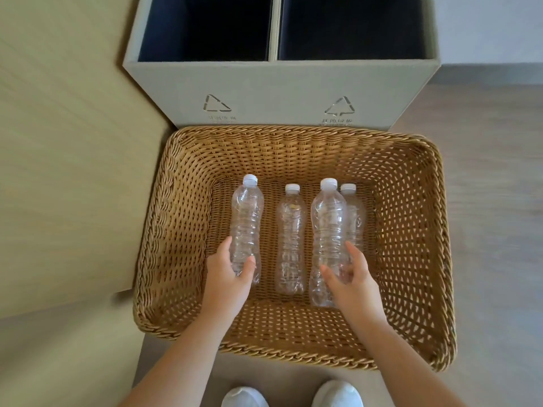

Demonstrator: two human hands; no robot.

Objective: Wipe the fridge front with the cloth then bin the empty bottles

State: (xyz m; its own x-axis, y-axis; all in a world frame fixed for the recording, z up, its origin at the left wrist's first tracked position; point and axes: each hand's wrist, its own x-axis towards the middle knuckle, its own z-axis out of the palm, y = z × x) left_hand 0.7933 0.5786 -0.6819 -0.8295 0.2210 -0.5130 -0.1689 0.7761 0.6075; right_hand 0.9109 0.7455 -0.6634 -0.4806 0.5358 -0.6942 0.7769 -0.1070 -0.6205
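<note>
Left forearm (188,348), right forearm (390,353) bare; white sneakers (245,398) (toes only showing) below.

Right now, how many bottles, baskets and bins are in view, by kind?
Clear plastic bottle: 4
Wicker basket: 1
Two-compartment bin: 1
Total: 6

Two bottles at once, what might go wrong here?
The left hand and right hand each take their grip low, near the base, so the leftmost bottle or the third bottle could tip or slip. The third bottle overlaps the far-right bottle, which may get dragged.
</note>
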